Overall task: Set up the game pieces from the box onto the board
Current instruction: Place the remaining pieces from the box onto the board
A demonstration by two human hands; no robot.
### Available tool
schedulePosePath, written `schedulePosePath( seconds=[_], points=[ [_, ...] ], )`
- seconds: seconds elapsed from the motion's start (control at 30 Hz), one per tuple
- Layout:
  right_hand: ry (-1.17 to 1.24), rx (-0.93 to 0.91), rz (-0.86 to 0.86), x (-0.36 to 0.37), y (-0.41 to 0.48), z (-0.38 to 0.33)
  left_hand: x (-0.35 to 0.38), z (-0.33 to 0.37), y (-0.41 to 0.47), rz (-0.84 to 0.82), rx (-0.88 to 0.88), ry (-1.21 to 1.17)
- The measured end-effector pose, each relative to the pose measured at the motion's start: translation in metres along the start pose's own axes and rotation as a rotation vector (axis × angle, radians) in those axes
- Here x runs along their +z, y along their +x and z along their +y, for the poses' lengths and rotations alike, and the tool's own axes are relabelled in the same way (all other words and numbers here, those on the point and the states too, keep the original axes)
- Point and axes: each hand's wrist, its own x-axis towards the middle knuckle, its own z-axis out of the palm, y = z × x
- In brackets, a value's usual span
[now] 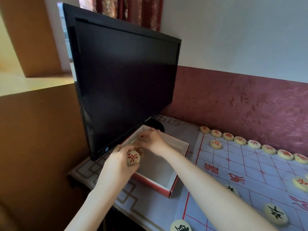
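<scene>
A red box with a white inside (pixel 168 172) sits on the table left of the paper game board (pixel 250 165). My left hand (pixel 119 162) is over the box's near left corner and grips two round wooden pieces with red characters (pixel 133 157). Reaching into the box's far corner, my right hand (pixel 152 140) has its fingers curled around pieces there (pixel 134 142). A row of red-lettered pieces (pixel 240 140) lines the board's far edge. Black-lettered pieces (pixel 275 214) lie near the front.
A large black monitor (pixel 123 84) stands right behind the box, its lower edge close above my hands. An orange wall and ledge (pixel 38 124) close off the left. A dark red patterned wall (pixel 241 104) runs behind the board. The table's front edge is near my forearms.
</scene>
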Motion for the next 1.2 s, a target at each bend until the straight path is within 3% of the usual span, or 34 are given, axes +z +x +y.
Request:
schedulePosePath(
  seconds=[0.1,0.2,0.57,0.9,1.2],
  points=[
    [-0.320,-0.039,-0.022,0.002,0.008,-0.001,0.000,-0.005,0.000,-0.002,-0.019,-0.033],
    [-0.429,-0.029,-0.100,0.006,0.011,0.001,0.001,-0.010,0.000,0.001,-0.025,-0.048],
    [-0.002,0.012,-0.046,-0.020,-0.011,0.018,0.010,-0.011,0.005,-0.009,0.008,-0.049],
    [-0.039,-0.102,0.077,-0.063,-0.042,0.039,0.024,0.020,0.017,-0.037,0.058,-0.070],
    [-0.010,-0.019,0.217,-0.130,-0.094,0.081,0.066,0.082,0.032,-0.102,0.182,-0.077]
  ],
)
